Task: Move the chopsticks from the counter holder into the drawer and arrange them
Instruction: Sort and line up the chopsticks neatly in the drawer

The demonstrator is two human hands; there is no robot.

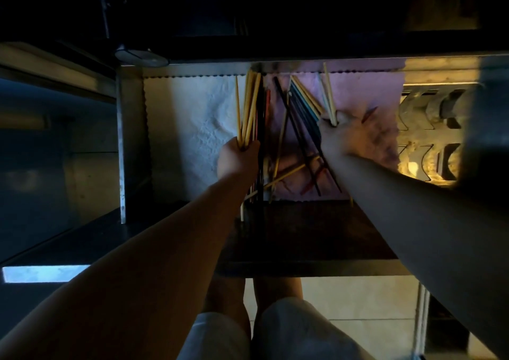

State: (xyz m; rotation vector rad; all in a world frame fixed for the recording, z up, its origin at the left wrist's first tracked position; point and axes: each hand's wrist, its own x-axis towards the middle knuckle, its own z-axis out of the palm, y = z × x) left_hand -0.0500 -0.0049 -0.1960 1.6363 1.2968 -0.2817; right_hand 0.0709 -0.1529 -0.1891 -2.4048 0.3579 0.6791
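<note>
The chopsticks are already in the open drawer (pixel 132 139), so the transfer from the holder looks largely done, and the sorting seems about halfway. The left hand (pixel 238 157) is clenched around a bundle of yellow chopsticks (pixel 249 106), held roughly parallel with their tips pointing toward the back of the drawer, over the seam between the white liner (pixel 190 122) and the pink liner (pixel 366 92). The right hand (pixel 347 132) grips a pair of pale chopsticks (pixel 329 95) and seems to hold some of the dark and blue chopsticks (pixel 304 103) fanned beside it, though dim light makes that uncertain. Left to do, by my judgement: the loose chopsticks (pixel 294 164) between the hands lie crossed on the pink liner and need gathering and aligning. The sticks look thin, mixed in colour and smooth.
</note>
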